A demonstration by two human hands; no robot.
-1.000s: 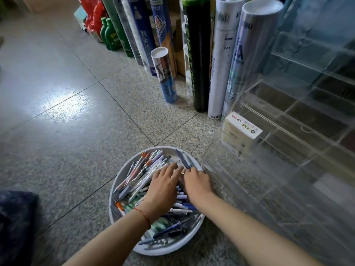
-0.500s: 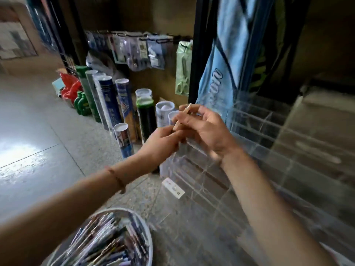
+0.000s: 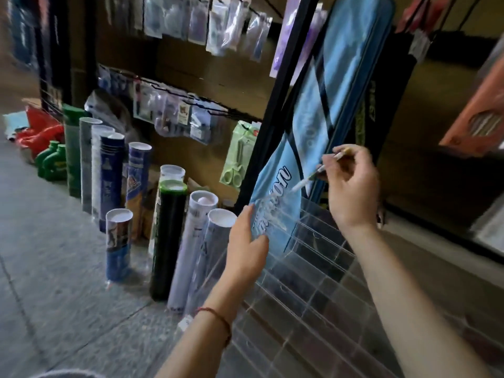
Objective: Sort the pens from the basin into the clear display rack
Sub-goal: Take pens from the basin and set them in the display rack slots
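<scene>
Rack (image 3: 321,271) first: our clear display rack stands on the floor against the shelving, its rows of slots hard to read through the glare. Our left hand (image 3: 246,249) lies flat against its upper left wall, fingers loosely spread, gripping nothing. Our right hand (image 3: 351,186) pinches a white pen (image 3: 313,177) above the top tier, tip slanting down-left. We judge the pen could miss its slot, since the clear dividers hide their own edges, or nudge the rack.
</scene>
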